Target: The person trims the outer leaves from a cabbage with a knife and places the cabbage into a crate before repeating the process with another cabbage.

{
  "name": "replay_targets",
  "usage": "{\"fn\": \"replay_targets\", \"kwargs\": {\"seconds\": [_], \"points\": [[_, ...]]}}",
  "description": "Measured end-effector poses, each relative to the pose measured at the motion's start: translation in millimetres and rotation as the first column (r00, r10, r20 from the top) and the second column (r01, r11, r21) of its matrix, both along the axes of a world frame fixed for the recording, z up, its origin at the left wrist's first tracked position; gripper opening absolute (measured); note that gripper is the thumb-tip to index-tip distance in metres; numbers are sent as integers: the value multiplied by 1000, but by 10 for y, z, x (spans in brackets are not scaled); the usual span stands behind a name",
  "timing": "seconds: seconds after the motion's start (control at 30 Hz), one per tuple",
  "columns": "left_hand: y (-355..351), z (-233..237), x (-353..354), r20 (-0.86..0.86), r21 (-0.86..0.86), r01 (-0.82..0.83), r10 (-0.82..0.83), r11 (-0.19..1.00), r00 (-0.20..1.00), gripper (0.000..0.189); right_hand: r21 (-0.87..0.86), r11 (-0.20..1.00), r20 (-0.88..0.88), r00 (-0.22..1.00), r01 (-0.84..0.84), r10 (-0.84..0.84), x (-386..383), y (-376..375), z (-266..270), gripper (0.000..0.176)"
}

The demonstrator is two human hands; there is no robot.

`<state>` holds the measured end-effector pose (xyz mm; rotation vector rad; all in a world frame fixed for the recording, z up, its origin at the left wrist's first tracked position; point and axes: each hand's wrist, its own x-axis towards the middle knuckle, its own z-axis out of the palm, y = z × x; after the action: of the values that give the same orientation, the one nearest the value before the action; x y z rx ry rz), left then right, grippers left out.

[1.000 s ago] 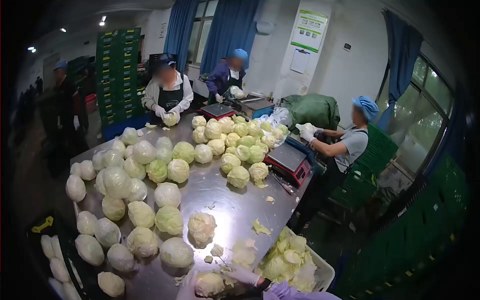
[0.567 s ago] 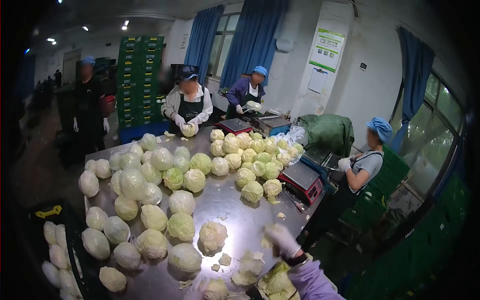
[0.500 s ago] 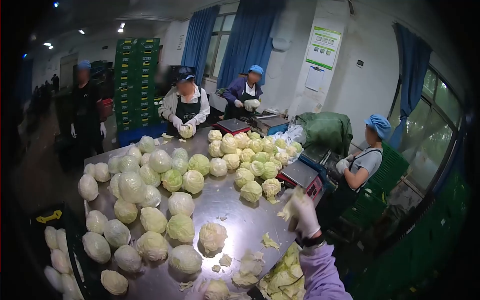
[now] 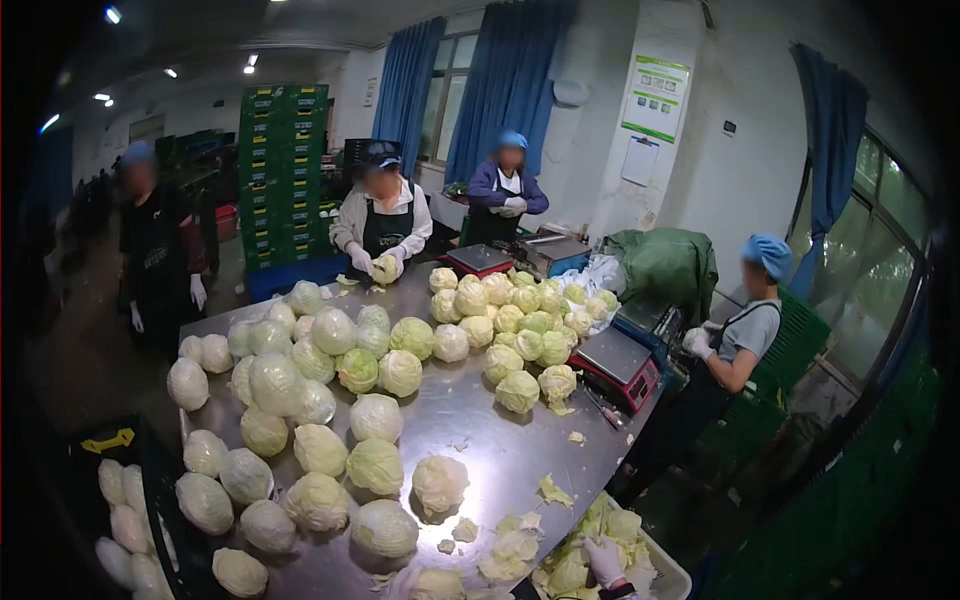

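Down at the near edge of the worktop (image 4: 480, 430), bare polished steel with a bright glare on it, the wearer's left hand (image 4: 402, 582) in a thin pale glove lies right beside a cabbage (image 4: 438, 583). Both are cut off by the bottom of the view, so I can't tell how firm that grip is. The right hand (image 4: 603, 560), gloved too, with a dark band at the wrist, is over the heap of limp, crinkled leaves (image 4: 570, 572) in a white plastic basket (image 4: 672, 578); whether its grip is closed on a leaf I can't make out.

Just ahead of the left hand sit a pale, ruffled head (image 4: 440, 485) and some loose scraps of leaf (image 4: 508, 550). To the left are rounded heads, several under shiny clear film (image 4: 275, 383).

On the pillar, a green-bordered poster (image 4: 655, 98) carries small pictures and print too tiny to read, above a clipboard (image 4: 640, 160) with a white sheet. The tall stack of green plastic crates (image 4: 283, 180) bears yellow tags and whitish lettering that I can't read. A co-worker's dark apron (image 4: 387, 232) has pale lettering, also illegible. The red weighing scale (image 4: 617, 370) has a flat grey metal plate.
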<state>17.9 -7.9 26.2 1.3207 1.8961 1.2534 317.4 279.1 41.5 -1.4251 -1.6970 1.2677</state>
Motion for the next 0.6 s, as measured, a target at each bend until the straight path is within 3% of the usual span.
{"fn": "replay_targets", "kwargs": {"seconds": [0.03,0.07,0.1,0.17,0.2,0.23,0.3,0.33,0.37,0.43,0.47,0.5,0.53,0.57,0.6], "points": [[-35,-20,-6,8,-12,-15,15,1000,1000,121,32,999,182,983,29,-34,235,-68,-127,39],[-78,-44,-10,1,-20,-29,29,999,1000,121,320,936,584,808,-146,-74,639,92,-748,56],[-94,-60,-17,5,-29,-42,43,999,999,121,310,942,582,809,-129,-81,654,-39,-693,56],[-102,-124,13,12,-32,-69,69,997,998,121,430,870,725,667,-241,-174,576,-236,-238,70],[-87,-142,16,15,-25,-83,84,996,996,120,427,839,740,664,-337,-110,440,-291,35,55],[-90,-214,43,12,-37,-74,75,997,997,120,418,847,740,664,-328,-107,285,-306,81,55],[-41,-359,93,-132,-30,-109,104,994,986,114,118,969,263,948,-218,181,-114,-350,43,49],[52,38,105,-22,-60,-4,3,998,1000,105,-135,963,-1,972,-231,233,-382,-455,85,43],[129,188,137,-28,-66,-5,3,998,1000,105,-368,881,-267,942,-296,205,-658,-599,96,38],[109,294,193,-98,13,-49,50,999,994,95,-533,753,-330,914,-386,234,-1135,-922,-43,28],[110,15,201,-241,231,-15,72,973,968,86,-549,729,-309,909,-410,278,-1330,-1057,-257,28],[95,-67,203,-246,233,-29,88,972,965,86,-560,705,-288,900,-435,326,-1437,-1139,-523,29],[79,-115,201,-146,239,-58,95,969,985,82,-647,636,-377,902,-420,212,-1470,-1103,-708,25],[46,-133,183,-45,240,-87,101,967,994,78,-647,627,-381,896,-434,228,-1434,-1085,-718,25],[0,-135,136,-51,236,-106,122,966,991,78,-688,593,-435,892,-418,123,-1340,-1026,-726,23]]}}
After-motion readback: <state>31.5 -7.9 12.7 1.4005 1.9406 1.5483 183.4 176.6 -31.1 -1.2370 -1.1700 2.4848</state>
